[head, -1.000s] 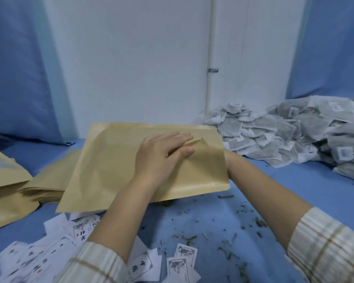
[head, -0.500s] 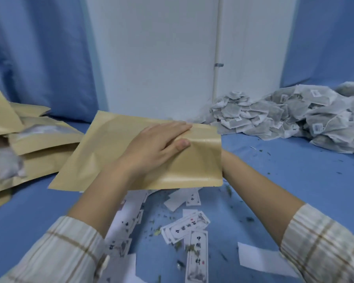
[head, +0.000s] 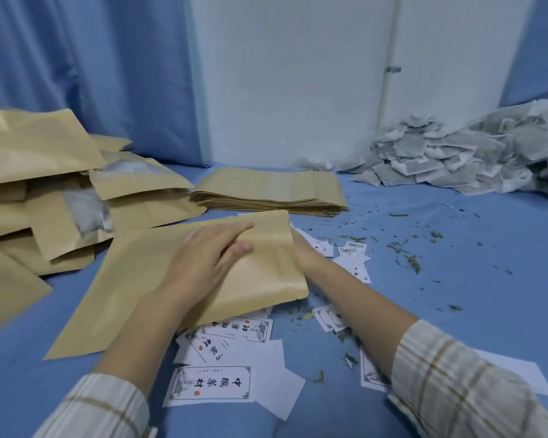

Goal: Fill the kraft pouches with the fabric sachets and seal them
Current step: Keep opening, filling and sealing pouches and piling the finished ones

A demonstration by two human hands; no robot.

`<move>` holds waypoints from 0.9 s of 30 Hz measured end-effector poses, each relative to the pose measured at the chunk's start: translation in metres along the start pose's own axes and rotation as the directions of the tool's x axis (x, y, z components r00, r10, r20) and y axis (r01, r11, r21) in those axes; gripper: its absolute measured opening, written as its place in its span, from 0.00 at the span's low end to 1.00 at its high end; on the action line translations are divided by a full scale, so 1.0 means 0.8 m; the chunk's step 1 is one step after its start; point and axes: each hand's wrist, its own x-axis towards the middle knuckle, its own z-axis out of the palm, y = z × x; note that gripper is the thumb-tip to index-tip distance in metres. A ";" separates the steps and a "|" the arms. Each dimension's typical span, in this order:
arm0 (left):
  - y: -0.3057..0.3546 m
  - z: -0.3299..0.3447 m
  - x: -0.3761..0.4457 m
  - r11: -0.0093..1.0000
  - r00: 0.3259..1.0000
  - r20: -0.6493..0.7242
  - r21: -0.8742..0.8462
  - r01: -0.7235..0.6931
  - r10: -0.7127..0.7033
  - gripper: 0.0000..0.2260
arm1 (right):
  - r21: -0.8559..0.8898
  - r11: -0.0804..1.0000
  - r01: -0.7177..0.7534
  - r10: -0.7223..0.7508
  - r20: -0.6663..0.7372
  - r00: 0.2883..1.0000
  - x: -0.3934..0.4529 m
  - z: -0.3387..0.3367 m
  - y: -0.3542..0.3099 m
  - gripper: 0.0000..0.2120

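Observation:
I hold a flat kraft pouch (head: 133, 286) tilted just above the blue table. My left hand (head: 203, 263) lies on top of it near its right end, fingers across the paper and the thumb pressed against it, pinching that end. My right hand (head: 301, 252) reaches behind the pouch's right edge, and its fingers are hidden by the paper. The grey fabric sachets (head: 456, 159) lie heaped at the back right against the wall. None of them is in either hand.
A stack of flat empty pouches (head: 266, 191) lies behind the held one. Bulging filled pouches (head: 60, 184) are piled at the left. Printed white label cards (head: 212, 384) lie under my arms. Dried herb bits (head: 408, 257) dot the blue cloth.
The view has swung left and down, bringing the filled pouches and the flat stack into sight. The pouch has sunk lower toward the table, with both hands still on its right end.

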 end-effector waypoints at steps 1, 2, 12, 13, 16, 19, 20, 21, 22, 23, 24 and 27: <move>-0.004 0.003 0.002 1.000 1.000 -0.019 -0.009 0.007 -0.007 0.25 | -0.109 0.993 0.049 -0.053 -0.037 0.998 0.000 -0.009 0.003 0.07; -0.007 0.005 0.004 1.000 0.999 -0.038 -0.015 0.013 -0.014 0.25 | -0.263 0.958 0.115 -0.142 -0.088 0.986 -0.002 -0.022 0.008 0.07; -0.018 0.016 0.008 1.000 0.997 -0.077 -0.006 0.011 -0.012 0.24 | -0.926 0.346 0.154 -0.219 0.080 0.973 -0.001 -0.117 0.042 0.23; -0.018 0.016 0.007 1.000 0.997 -0.079 -0.009 0.011 -0.012 0.24 | -0.935 0.317 0.157 -0.249 0.077 0.966 -0.001 -0.118 0.040 0.22; -0.016 0.018 0.005 1.000 0.997 -0.081 -0.023 0.015 -0.017 0.25 | -0.931 0.320 0.175 -0.307 0.073 0.949 -0.005 -0.129 0.036 0.22; -0.017 0.018 0.005 1.000 0.996 -0.083 -0.021 0.014 -0.016 0.24 | -0.874 0.442 0.203 -0.394 0.015 0.919 -0.018 -0.141 0.034 0.20; -0.018 0.018 0.005 1.000 0.996 -0.084 -0.020 0.014 -0.016 0.24 | -0.857 0.466 0.218 -0.408 0.010 0.913 -0.022 -0.144 0.033 0.19; -0.018 0.019 0.005 1.000 0.996 -0.086 -0.019 0.014 -0.015 0.24 | -0.849 0.480 0.219 -0.409 0.004 0.912 -0.025 -0.147 0.033 0.18; -0.018 0.019 0.004 1.000 0.996 -0.089 -0.019 0.013 -0.015 0.24 | -0.846 0.487 0.219 -0.413 -0.002 0.911 -0.028 -0.150 0.032 0.17; -0.018 0.019 0.004 1.000 0.996 -0.091 -0.019 0.012 -0.014 0.23 | -0.840 0.501 0.208 -0.410 -0.019 0.912 -0.031 -0.152 0.031 0.16; -0.018 0.020 0.004 1.000 0.996 -0.093 -0.019 0.011 -0.013 0.22 | -0.821 0.536 0.196 -0.408 -0.049 0.912 -0.034 -0.155 0.029 0.16; -0.018 0.020 0.004 1.000 0.995 -0.097 -0.025 0.013 -0.015 0.22 | -0.675 0.709 0.204 -0.392 -0.137 0.910 -0.044 -0.157 0.021 0.15</move>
